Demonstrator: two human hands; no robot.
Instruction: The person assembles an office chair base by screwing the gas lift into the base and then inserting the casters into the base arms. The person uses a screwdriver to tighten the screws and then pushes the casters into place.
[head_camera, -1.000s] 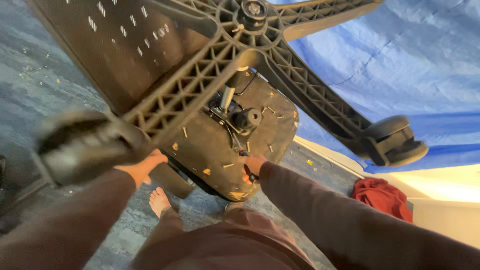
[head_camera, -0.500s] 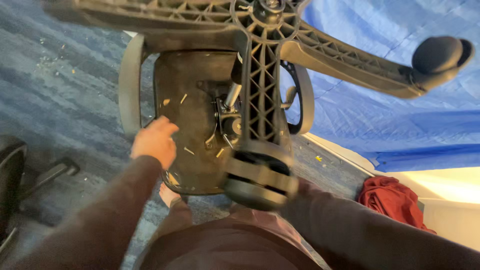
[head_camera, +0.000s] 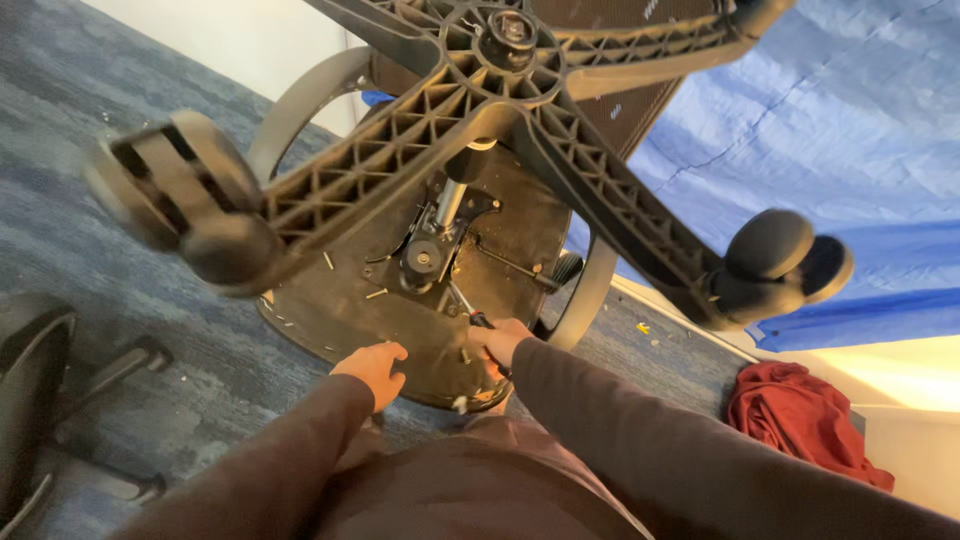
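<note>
Head view: blue-grey carpet floor (head_camera: 120, 270), a blue tarp (head_camera: 850, 150) behind. An upturned office chair (head_camera: 450, 250) lies just ahead. The left hand (head_camera: 375, 368), fingers loosely curled, touches the seat underside (head_camera: 340, 310). The right hand (head_camera: 500, 342) grips its near edge, fingers closed. Judged: both hands should brace the seat firmly, since the wheeled base (head_camera: 510, 60) overhangs.

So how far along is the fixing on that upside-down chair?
Done: the office chair is flipped over, its star base and wheels in the air. In hand: the right hand holds what looks like a red-handled tool against the underside of the seat, and the left hand steadies the seat edge. Left: the metal mechanism and base are still attached.
</note>
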